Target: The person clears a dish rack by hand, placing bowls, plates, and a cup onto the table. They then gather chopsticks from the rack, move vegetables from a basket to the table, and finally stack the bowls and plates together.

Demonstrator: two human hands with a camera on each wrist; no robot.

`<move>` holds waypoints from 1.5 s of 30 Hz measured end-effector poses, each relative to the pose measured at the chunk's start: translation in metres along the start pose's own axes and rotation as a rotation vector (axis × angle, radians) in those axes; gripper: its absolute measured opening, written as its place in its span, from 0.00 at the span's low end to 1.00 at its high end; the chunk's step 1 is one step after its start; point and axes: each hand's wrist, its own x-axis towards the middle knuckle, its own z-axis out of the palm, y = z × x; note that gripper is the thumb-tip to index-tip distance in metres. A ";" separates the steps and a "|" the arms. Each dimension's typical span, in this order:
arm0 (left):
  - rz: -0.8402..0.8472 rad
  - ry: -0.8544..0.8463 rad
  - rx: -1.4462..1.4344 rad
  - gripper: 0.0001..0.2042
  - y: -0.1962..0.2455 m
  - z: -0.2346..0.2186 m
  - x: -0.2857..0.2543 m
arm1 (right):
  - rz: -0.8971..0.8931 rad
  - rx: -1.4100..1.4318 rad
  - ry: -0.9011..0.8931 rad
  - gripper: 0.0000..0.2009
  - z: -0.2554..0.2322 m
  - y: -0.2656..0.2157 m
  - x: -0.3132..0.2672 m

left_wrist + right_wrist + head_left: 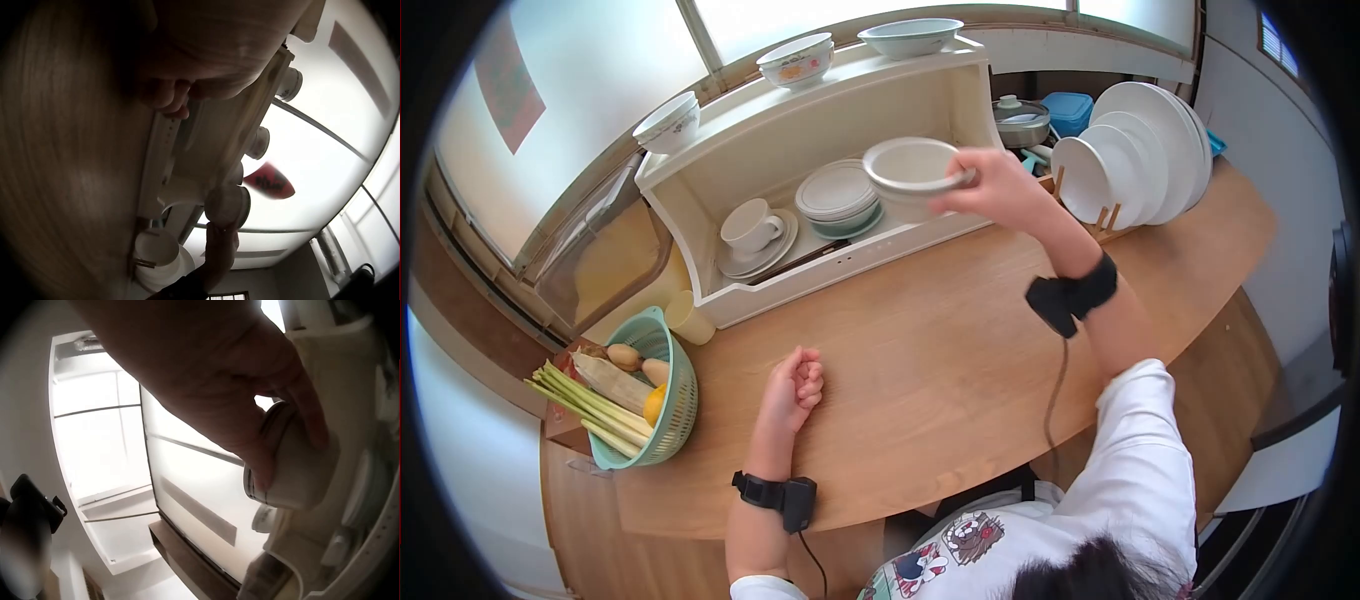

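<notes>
My right hand pinches the rim of a white bowl, thumb on one side and fingers on the other. Thin dark lines run round that rim in the right wrist view. The bowl is held up in front of the cream shelf, beside a stack of plates. On the wooden table, my left hand rests with its fingers loosely curled and nothing in them. The basket to its left is the nearest thing to it.
A cup on saucers sits inside the shelf. Several bowls line the shelf's top. White plates stand in a wooden rack at the right. A green basket holds vegetables, with a yellow cup behind it.
</notes>
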 end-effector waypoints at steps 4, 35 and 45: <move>-0.013 0.002 0.008 0.10 -0.001 0.001 0.000 | 0.124 -0.232 -0.076 0.15 -0.018 0.034 -0.050; 0.008 0.003 -0.026 0.10 -0.002 -0.006 0.000 | -0.177 -0.346 0.073 0.29 0.140 0.058 0.045; -0.007 -0.014 -0.012 0.10 -0.002 -0.003 -0.002 | -0.367 -0.629 0.093 0.12 0.182 0.077 0.076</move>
